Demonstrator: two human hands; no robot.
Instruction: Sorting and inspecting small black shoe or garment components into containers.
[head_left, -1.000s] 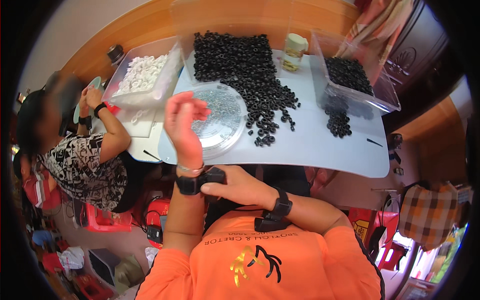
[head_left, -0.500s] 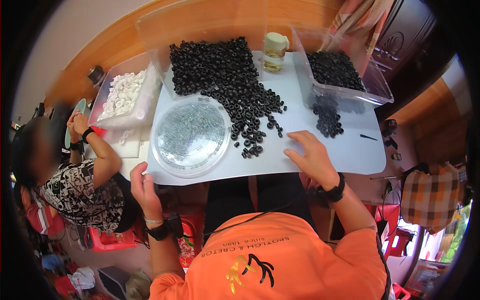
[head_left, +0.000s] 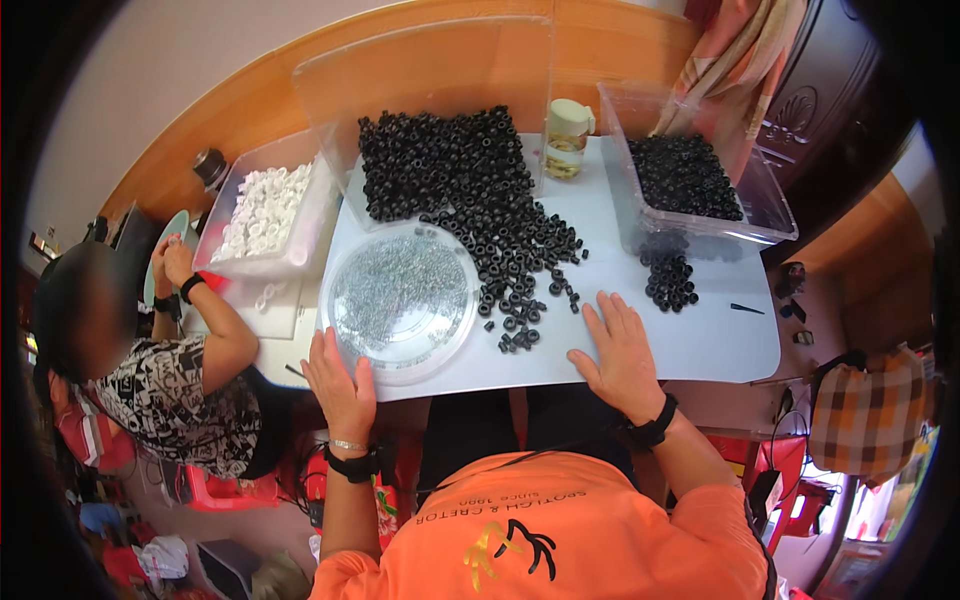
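Left hand (head_left: 338,385), fingers spread, rests at the round clear plastic tray (head_left: 403,300) of small grey parts; right hand (head_left: 620,352) lies flat, fingers splayed, on the white bench (head_left: 700,335). A nudge at the overhanging rim could tip the tray, and a sweep could roll the loose black rubber rings (head_left: 520,270) off.

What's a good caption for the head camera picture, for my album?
Left hand beside a round clear tray of small silvery parts, right hand flat on the white table near black rings.

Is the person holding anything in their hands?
No. The left hand rests against the round clear tray's near rim, and the right hand lies flat on the table.
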